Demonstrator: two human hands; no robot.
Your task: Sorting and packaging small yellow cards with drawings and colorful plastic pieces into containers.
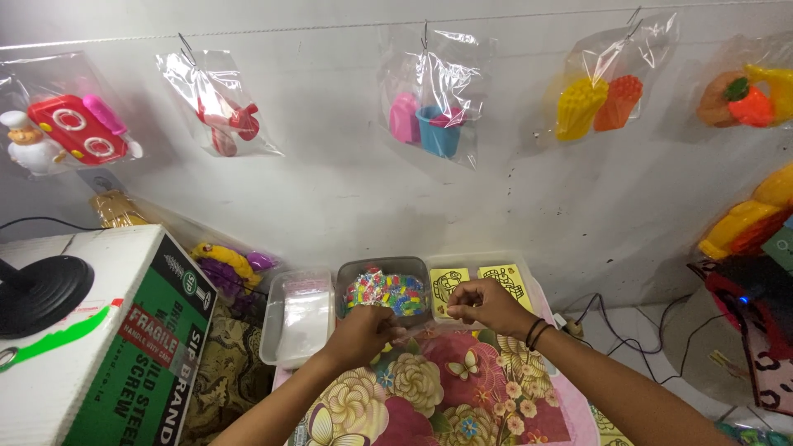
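Your left hand sits at the near rim of the middle clear tub, fingers curled in as if pinching something too small to make out, so you cannot tell what it grips, if anything. Your right hand, with dark bands at the wrist, hovers just beside it over the near edge of the right tub, its fingertips likewise pinched together on something that does not show. The middle tub is filled with small multicoloured pieces, and it stands at the far edge of a flowered cloth, directly ahead of you and between the two hands. The right tub holds yellow printed cards, partly hidden behind your right hand. To the left of the middle tub stands a third tub with clear plastic bags inside. Farther left is a white and green cardboard box with a black round base resting on top of it. On the wall above, a line carries clear bags of plastic toys: a red toy stove, pink and blue cups and yellow and orange pieces.
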